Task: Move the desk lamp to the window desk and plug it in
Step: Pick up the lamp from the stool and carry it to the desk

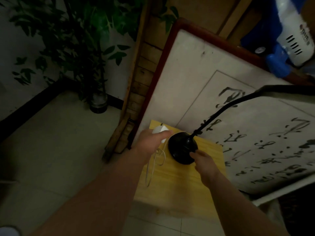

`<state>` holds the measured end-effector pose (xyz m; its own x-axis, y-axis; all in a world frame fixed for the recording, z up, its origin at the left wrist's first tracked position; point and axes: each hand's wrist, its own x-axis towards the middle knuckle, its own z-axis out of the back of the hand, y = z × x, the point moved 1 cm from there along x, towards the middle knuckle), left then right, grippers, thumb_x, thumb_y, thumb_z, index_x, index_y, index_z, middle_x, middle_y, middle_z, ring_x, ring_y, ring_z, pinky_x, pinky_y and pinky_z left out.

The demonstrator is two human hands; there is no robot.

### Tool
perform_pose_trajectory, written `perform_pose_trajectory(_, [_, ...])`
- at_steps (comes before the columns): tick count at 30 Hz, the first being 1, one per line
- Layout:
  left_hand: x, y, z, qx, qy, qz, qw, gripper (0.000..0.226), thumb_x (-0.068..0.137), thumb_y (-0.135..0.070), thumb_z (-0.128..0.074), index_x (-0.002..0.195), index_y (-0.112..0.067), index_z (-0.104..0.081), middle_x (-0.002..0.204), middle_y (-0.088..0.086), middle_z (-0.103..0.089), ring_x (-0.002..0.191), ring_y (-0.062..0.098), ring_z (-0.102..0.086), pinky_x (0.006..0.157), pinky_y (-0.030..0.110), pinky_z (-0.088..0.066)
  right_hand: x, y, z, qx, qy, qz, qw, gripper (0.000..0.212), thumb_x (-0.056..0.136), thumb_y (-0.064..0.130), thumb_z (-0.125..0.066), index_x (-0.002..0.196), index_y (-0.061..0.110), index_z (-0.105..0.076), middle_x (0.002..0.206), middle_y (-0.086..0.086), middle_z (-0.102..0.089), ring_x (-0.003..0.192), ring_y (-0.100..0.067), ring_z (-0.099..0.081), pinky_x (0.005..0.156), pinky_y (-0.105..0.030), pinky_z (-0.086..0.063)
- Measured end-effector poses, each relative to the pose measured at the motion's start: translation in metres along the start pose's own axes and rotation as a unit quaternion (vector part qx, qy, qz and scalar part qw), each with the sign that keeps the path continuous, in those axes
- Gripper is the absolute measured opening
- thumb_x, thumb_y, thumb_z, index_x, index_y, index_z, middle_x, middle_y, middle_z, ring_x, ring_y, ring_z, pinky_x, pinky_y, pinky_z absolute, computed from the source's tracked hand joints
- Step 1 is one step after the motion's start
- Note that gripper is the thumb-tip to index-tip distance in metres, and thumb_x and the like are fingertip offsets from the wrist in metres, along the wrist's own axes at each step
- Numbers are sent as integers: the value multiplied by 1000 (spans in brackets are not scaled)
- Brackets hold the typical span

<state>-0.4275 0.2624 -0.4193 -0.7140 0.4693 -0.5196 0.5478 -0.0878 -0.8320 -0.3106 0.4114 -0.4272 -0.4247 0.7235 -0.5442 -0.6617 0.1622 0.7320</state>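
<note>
A black desk lamp stands with its round base on a small yellow wooden table. Its thin black neck arches up and to the right, out of the frame. My right hand grips the near right rim of the base. My left hand is closed around a white plug or adapter at the base's left. A white cord hangs in loops from under that hand over the table's left edge.
A large red-framed calligraphy panel leans behind the table. Wooden slats stand to its left. A potted green plant sits in the floor corner. A blue and white appliance is at the top right. Pale floor tiles lie to the left.
</note>
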Motion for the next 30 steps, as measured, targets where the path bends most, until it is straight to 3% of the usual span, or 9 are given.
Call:
perform_pose_trajectory(5, [34,15,-17,18,25,30,999,61,77,-38,-73,125,-4,-57,107,9,-61,89,23,-59,69,27,-45,31,-5,-3,28,-23,9,999,55,103,33,-53,145,-1,-44,152,-16,-46,141,-34,-42,94,-35,-35])
perform_pose_trajectory(9, [65,29,-33,21,48,58,997,73,75,-41,-73,134,-4,-51,124,13,-59,103,29,-59,76,33,-47,47,1,-5,56,-17,-1,998,61,101,42,-52,147,2,-43,155,-13,-43,142,-33,-39,107,-40,-35])
perform_pose_trajectory(12, [84,40,-46,43,69,67,994,75,76,-40,-73,137,-4,-48,132,14,-57,112,30,-57,80,35,-46,57,0,-6,94,21,-15,995,60,103,46,-46,146,5,-43,113,-2,-64,100,-24,-61,87,-32,-45])
perform_pose_trajectory(14, [92,45,-54,53,75,70,993,69,78,-36,-72,134,-2,-51,128,12,-58,106,28,-57,80,34,-45,64,-3,-4,106,30,-24,994,57,102,49,-44,142,7,-48,87,2,-58,76,-15,-56,66,-29,-46])
perform_pose_trajectory(18, [106,52,-62,43,71,74,994,56,81,-32,-71,126,-2,-55,89,5,-57,75,20,-54,67,31,-44,75,-1,-2,73,45,-59,995,40,101,51,-43,99,15,-59,75,2,-58,62,-12,-56,49,-28,-50])
perform_pose_trajectory(20, [112,54,-62,37,56,80,995,56,79,-32,-72,124,-2,-56,88,6,-56,71,20,-54,67,32,-46,84,-2,-4,82,64,-77,992,43,100,53,-46,83,16,-60,71,1,-61,56,-13,-59,42,-25,-55])
perform_pose_trajectory(25, [118,60,-65,21,39,84,996,57,78,-29,-72,124,0,-57,99,12,-60,72,23,-59,59,29,-50,123,-17,-4,109,80,-94,986,72,78,69,-66,122,12,-66,115,-21,-72,95,-38,-73,72,-46,-64])
perform_pose_trajectory(27, [119,61,-66,22,32,88,995,53,78,-29,-71,120,0,-60,102,14,-63,79,27,-61,70,34,-53,138,-24,-3,86,60,-88,991,101,45,73,-83,124,14,-66,120,-22,-71,103,-44,-71,90,-61,-57])
perform_pose_trajectory(30, [117,61,-67,25,32,97,994,51,77,-29,-71,118,0,-61,103,15,-64,75,27,-61,65,32,-52,169,-41,0,95,40,-89,991,131,3,74,-86,119,15,-69,117,-21,-72,102,-48,-71,91,-70,-52])
